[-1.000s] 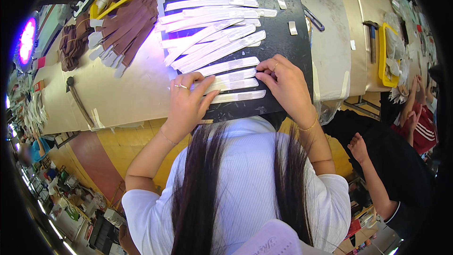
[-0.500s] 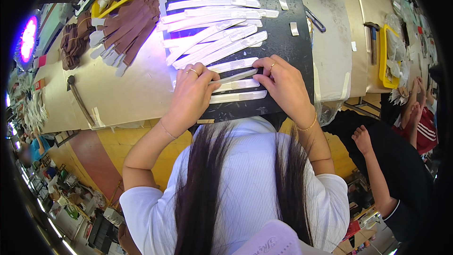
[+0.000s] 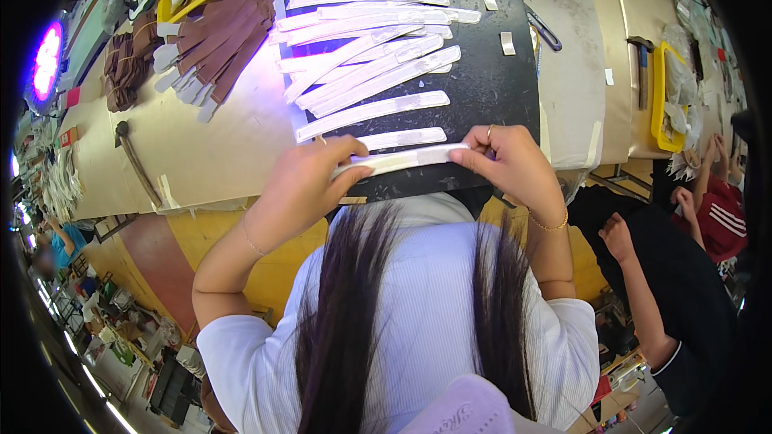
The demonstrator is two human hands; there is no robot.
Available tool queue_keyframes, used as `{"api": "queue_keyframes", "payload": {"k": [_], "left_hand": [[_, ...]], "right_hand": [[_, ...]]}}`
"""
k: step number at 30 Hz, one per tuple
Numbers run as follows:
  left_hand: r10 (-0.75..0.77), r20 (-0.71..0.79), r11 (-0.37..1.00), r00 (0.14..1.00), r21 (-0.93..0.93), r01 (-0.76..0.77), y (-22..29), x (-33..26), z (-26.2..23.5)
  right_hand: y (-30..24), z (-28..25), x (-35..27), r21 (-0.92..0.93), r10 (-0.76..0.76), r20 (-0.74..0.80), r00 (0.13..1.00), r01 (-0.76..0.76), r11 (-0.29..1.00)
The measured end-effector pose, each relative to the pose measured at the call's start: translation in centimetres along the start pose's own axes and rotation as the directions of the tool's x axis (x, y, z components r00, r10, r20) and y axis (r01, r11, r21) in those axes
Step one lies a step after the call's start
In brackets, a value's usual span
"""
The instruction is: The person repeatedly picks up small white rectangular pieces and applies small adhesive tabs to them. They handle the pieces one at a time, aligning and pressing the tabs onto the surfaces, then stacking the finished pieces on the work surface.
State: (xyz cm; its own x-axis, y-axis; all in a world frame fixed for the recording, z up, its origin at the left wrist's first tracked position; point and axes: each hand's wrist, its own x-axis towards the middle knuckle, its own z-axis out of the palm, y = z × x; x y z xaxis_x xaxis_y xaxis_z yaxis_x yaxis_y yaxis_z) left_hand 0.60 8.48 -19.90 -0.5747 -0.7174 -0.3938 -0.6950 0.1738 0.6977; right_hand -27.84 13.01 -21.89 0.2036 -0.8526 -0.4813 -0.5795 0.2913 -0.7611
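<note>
Between both hands a white strip with a rounded end stretches sideways, close to the near edge of a black mat. My left hand pinches its left part between thumb and fingers. At its right end, my right hand has thumb and fingers closed on it. Just beyond the held strip lies another white strip, its left part hidden by my left hand. A longer strip rests farther up the mat. Beyond that, several more white strips overlap in a loose pile.
Brown strips with pale ends fan out at the left, beside a bundle of brown pieces. A hammer lies at the table's left. Right of the mat are a cutter knife, another hammer and a yellow basket. People stand at the right.
Both hands have come nearer to the mat's front edge and spread wider apart. The strip that was tilted on edge among the others is no longer so; one strip is now held flatter, closer in.
</note>
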Motion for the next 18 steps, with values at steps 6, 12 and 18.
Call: {"api": "queue_keyframes", "payload": {"k": [6,12,18], "left_hand": [[0.043,-0.088,0.991,0.995,0.13,-0.032,-2.4,-0.8,2.3],[0.149,-0.18,0.957,0.972,0.275,-0.096,-2.4,-0.7,2.7],[0.285,-0.193,0.917,0.939,0.339,-0.209,-3.4,-0.8,3.6]], "right_hand": [[0.5,3.4,-0.4,-0.18,-0.004,-0.073,0.997,-0.01,0.984],[0.7,4.3,-0.2,-0.33,0.055,-0.164,0.985,-0.107,0.938],[1.0,4.3,-0.6,-0.368,-0.079,-0.192,0.978,0.003,0.93]]}}
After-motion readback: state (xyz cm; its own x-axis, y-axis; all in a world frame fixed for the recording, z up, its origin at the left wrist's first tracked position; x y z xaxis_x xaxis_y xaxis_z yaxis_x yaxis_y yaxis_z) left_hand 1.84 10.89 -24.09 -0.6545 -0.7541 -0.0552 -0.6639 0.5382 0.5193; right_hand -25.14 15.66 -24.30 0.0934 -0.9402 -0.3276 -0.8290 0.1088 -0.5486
